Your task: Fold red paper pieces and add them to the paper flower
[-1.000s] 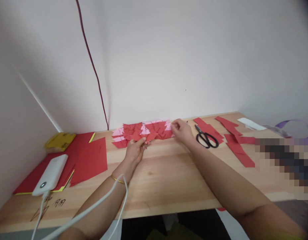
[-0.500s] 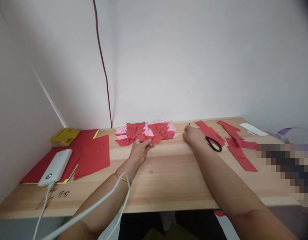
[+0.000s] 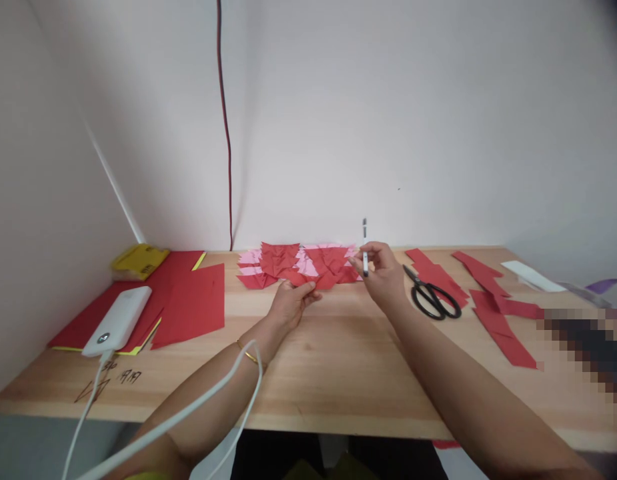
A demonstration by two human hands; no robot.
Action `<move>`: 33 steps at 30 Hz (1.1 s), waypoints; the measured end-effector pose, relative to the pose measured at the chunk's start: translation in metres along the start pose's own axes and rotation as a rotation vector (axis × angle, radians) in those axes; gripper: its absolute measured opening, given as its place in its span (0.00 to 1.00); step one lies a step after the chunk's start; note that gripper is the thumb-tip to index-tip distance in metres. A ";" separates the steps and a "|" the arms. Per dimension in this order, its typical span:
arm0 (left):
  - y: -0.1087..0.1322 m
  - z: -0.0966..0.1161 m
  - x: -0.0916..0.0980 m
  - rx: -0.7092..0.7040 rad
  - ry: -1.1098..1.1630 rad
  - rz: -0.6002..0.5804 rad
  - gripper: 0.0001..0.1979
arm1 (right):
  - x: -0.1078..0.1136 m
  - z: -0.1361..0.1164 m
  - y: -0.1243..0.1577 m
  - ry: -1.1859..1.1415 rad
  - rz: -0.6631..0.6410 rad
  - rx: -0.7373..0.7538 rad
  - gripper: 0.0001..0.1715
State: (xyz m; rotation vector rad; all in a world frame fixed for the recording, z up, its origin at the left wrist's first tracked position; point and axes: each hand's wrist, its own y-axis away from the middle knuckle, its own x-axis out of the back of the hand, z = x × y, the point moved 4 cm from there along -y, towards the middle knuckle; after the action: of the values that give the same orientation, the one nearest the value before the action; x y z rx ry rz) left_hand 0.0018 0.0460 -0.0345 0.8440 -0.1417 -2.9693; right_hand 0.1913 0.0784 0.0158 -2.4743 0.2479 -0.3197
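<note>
Between thumb and fingers, my left hand [image 3: 289, 303] pinches a small red paper piece [image 3: 326, 280] in front of the pile. My right hand [image 3: 384, 273] is closed around a slim white pen [image 3: 365, 248], held upright above the table with its dark end down. Behind my hands, against the wall, lies a heap of red and pink folded paper pieces [image 3: 281, 259] with pointed edges. Black-handled scissors [image 3: 432, 298] rest to the right of my right forearm, blades pointing away from me.
Red paper strips [image 3: 505, 331] lie on the right, near a white strip [image 3: 532, 276]. Large red sheets [image 3: 194, 307] cover the left side, bearing a white power bank [image 3: 119, 320] and a yellow packet [image 3: 139, 261]. A white cable [image 3: 188, 419] crosses over my left arm.
My right hand has come up from the tabletop and moved left, with a pen now showing in it. The scissors are now fully in sight. My left hand still holds the red paper.
</note>
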 end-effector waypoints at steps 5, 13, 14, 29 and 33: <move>-0.001 -0.005 0.000 -0.005 0.027 -0.031 0.12 | -0.016 -0.035 0.032 0.018 -0.157 0.115 0.10; 0.002 -0.006 -0.005 0.031 0.110 -0.062 0.08 | -0.035 -0.044 0.045 0.038 -0.345 0.231 0.12; 0.002 -0.006 -0.005 0.038 0.117 -0.052 0.09 | -0.034 -0.041 0.044 0.066 -0.308 0.201 0.09; 0.008 -0.009 -0.011 0.045 0.101 -0.131 0.09 | -0.039 -0.034 0.043 0.104 -0.305 0.165 0.10; 0.008 -0.007 -0.011 0.029 0.112 -0.087 0.09 | -0.039 -0.031 0.045 0.085 -0.290 0.071 0.12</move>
State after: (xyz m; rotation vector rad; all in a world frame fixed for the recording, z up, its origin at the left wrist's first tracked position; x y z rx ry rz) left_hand 0.0150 0.0381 -0.0334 1.0429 -0.1465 -2.9970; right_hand 0.1408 0.0355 0.0063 -2.4286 -0.0891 -0.5457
